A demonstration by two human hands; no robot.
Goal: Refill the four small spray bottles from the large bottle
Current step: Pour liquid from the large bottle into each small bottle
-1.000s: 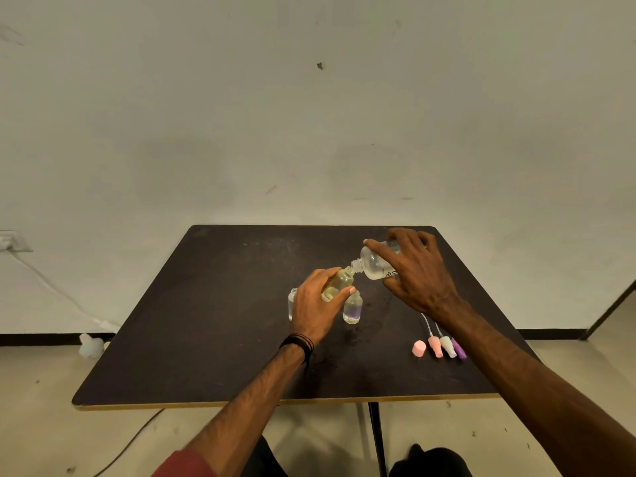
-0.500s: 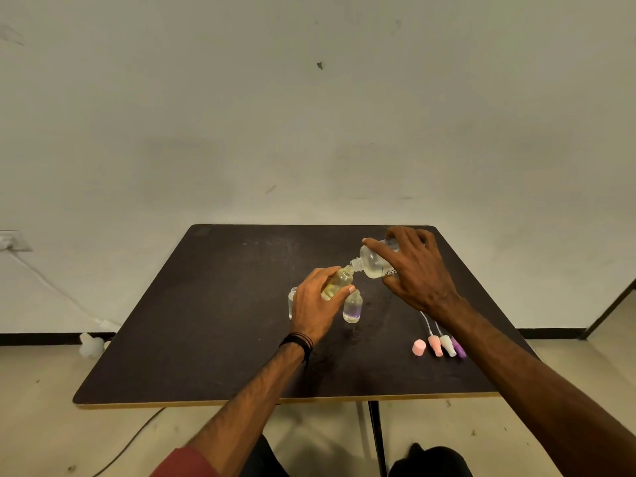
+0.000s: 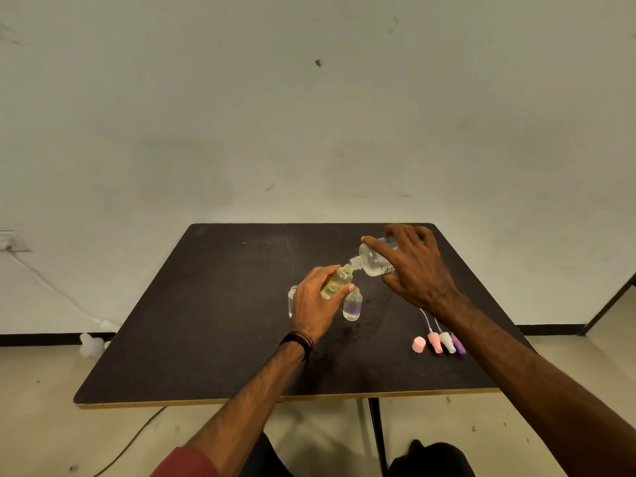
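Hands [image 3: 315,304] — bottles mouth-to-mouth

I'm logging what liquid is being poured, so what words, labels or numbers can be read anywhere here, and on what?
Large bottle, held by the right hand: dark print near the thumb and under the fingers, too small and blurred to read.
Small bottle in the left hand: no label visible.
Spray caps on the table: no text visible.
Nothing here can be quoted.
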